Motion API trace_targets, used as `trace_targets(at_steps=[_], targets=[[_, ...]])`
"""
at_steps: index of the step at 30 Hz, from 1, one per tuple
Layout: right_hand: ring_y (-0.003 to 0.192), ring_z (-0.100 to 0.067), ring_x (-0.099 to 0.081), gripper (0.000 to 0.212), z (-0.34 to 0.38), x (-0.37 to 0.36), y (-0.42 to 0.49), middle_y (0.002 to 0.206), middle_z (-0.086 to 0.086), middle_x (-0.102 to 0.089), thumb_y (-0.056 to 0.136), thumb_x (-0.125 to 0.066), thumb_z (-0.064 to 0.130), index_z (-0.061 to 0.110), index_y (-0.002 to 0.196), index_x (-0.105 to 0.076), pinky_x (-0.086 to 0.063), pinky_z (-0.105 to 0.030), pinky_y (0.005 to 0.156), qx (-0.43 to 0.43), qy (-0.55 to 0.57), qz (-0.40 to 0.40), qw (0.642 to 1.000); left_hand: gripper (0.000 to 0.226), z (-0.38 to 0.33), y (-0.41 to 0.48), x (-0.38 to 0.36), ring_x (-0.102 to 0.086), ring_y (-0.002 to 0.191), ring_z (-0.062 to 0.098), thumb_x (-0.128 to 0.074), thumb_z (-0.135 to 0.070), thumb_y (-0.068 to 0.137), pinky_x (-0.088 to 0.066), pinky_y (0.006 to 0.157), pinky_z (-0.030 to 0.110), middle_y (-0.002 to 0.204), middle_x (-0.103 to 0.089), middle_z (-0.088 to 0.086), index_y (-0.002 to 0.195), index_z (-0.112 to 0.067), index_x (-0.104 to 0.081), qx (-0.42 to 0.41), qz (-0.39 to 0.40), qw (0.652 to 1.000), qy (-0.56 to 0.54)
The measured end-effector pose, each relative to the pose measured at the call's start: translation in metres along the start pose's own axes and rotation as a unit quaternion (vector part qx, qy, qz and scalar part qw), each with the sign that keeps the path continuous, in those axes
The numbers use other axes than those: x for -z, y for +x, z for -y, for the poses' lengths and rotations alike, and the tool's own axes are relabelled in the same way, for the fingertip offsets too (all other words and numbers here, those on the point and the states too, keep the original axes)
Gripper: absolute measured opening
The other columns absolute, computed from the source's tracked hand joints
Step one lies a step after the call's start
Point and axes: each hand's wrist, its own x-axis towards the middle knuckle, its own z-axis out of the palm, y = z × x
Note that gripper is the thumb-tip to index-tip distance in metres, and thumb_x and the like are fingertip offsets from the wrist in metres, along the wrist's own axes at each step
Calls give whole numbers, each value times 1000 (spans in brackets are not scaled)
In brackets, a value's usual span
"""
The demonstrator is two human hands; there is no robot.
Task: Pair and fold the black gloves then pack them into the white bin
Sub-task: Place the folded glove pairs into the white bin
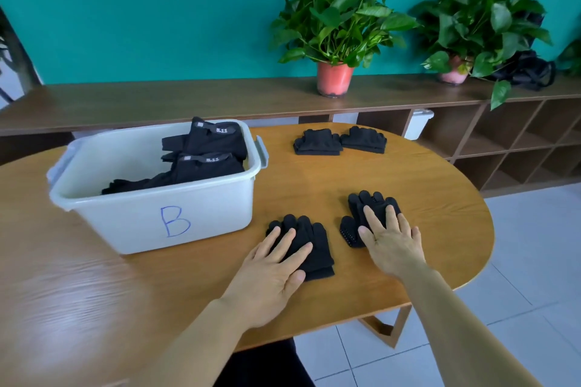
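A white bin [151, 214] marked "B" stands on the left of the wooden table and holds several black gloves [204, 151]. In front of me lie two black gloves. My left hand [276, 264] rests flat with straight fingers on the left glove [317, 245]. My right hand [390, 239] lies flat on the right glove [361, 207], whose dotted thumb sticks out to the left. Two folded black glove bundles sit at the far side of the table, one on the left [317, 142] and one on the right [364, 140].
The oval wooden table [408, 179] ends close to my right hand, with tiled floor beyond. A long wooden shelf unit behind carries two potted plants [334, 78] [452, 72] and a black bag [525, 71].
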Motion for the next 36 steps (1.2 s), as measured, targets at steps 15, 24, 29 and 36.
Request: trace_targets(at_steps=[15,24,29,36], targets=[[150,-28,6,56,23,-18,-39,164,-6,7,101,-9,54,41,155,2,-1,-52,120,11,10,-22,1000,57,35,-72,5,28,145,6,0,-57,94,8,119,33,161,16,-17,151,-51,-2,23,-11,1000,10],[149,-25,-13,56,95,0,-79,161,-7,-24,102,-33,46,25,154,-26,-11,-47,118,158,92,-152,971,53,59,-104,9,16,145,-7,-10,-63,97,6,122,36,161,3,-21,148,-52,-8,71,-109,982,-139],[137,-21,-34,59,141,-2,-98,140,-2,-53,98,-53,39,20,151,-35,-36,-38,106,163,236,-94,953,47,70,-111,16,-40,134,1,-53,-39,98,-31,117,36,145,-44,-19,145,-35,-44,243,-267,878,-314],[134,-24,-37,76,174,-8,-97,138,-6,-52,91,-59,55,19,151,-32,-37,-37,106,122,207,-40,970,55,65,-94,21,-54,122,19,-54,-61,90,-38,106,47,127,-63,-4,128,-21,-60,367,-184,874,-259]])
